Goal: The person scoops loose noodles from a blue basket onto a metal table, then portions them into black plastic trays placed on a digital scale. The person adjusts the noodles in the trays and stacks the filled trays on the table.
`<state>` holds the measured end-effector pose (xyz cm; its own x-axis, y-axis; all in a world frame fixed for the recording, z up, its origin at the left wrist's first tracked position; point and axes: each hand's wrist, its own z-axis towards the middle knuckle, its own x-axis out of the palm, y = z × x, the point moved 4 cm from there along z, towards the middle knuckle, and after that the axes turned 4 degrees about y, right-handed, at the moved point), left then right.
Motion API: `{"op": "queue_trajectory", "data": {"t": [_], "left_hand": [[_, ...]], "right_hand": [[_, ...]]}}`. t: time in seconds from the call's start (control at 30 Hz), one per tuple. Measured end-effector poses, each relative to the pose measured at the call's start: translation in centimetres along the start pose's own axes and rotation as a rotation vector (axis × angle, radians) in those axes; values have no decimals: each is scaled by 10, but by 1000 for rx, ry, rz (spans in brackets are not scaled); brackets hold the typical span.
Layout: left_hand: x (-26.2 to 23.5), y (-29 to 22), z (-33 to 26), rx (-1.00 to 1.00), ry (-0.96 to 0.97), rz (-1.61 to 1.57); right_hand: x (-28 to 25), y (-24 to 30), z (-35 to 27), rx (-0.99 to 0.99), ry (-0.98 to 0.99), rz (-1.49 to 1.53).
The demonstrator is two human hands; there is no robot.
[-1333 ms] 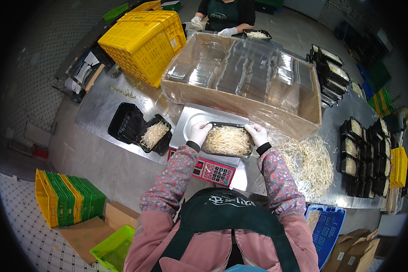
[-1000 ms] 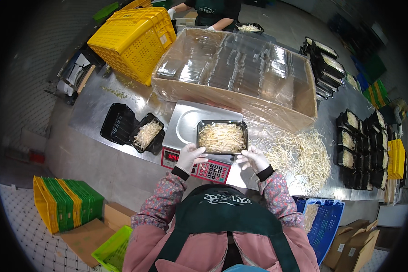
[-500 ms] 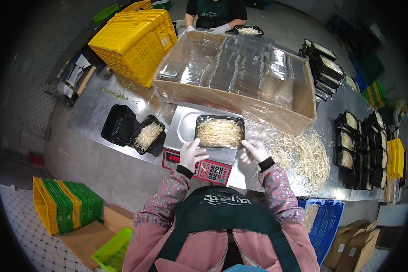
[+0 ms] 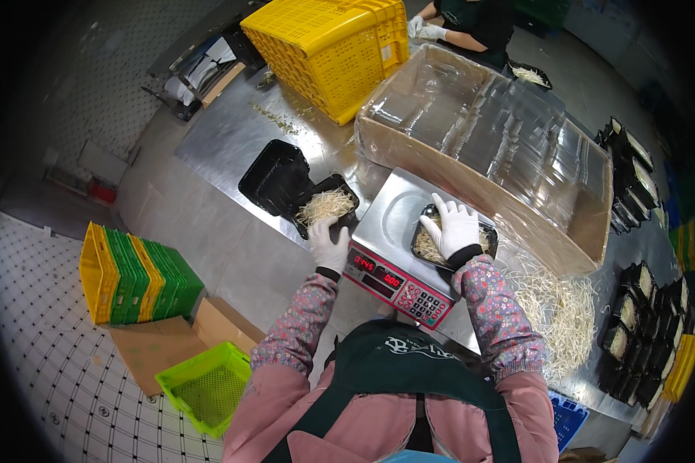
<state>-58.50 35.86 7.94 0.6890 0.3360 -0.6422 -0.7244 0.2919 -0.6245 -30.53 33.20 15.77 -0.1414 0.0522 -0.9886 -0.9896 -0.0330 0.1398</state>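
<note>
My right hand (image 4: 454, 225), in a white glove, lies over a black tray of bean sprouts (image 4: 487, 239) on the scale (image 4: 400, 202). Its fingers are stretched and spread, covering much of the sprouts. At the near edge of a second black tray (image 4: 349, 187), heaped with pale sprouts (image 4: 326, 205), is my gloved left hand (image 4: 328, 245), thumb and fingers apart; whether it touches the tray, I cannot tell. An empty black tray (image 4: 276, 176) sits beside that one. The scale has a red front panel (image 4: 398, 285) with lit digits.
A carton (image 4: 479, 185) of clear plastic lids stands behind the scale, with a yellow crate (image 4: 340, 69) to its left. Loose sprouts (image 4: 556, 309) are piled at right, near stacked filled trays (image 4: 645, 332). A co-worker's gloved hands (image 4: 425, 29) show across the table.
The view has swung left. My left hand has left the scale's tray and moved to the left-hand tray of sprouts. My right hand has moved from the tray's edge to over its top.
</note>
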Motion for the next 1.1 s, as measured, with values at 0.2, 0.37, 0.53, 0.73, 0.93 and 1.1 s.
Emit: {"op": "queue_trajectory", "data": {"t": [0.2, 0.37, 0.53, 0.73, 0.93, 1.1], "left_hand": [[7, 59, 15, 113, 157, 291], [-10, 61, 16, 159, 29, 65], [-36, -8, 21, 304, 49, -77], [8, -79, 11, 280, 214, -561], [37, -139, -8, 595, 354, -418], [56, -169, -24, 758, 586, -196]], "right_hand": [[9, -18, 14, 55, -129, 255], [1, -72, -4, 68, -153, 489], [18, -136, -64, 228, 29, 956], [37, -152, -141, 386, -156, 1063], [25, -218, -294, 893, -569, 1310], [26, -273, -414, 1036, -1313, 1387]]}}
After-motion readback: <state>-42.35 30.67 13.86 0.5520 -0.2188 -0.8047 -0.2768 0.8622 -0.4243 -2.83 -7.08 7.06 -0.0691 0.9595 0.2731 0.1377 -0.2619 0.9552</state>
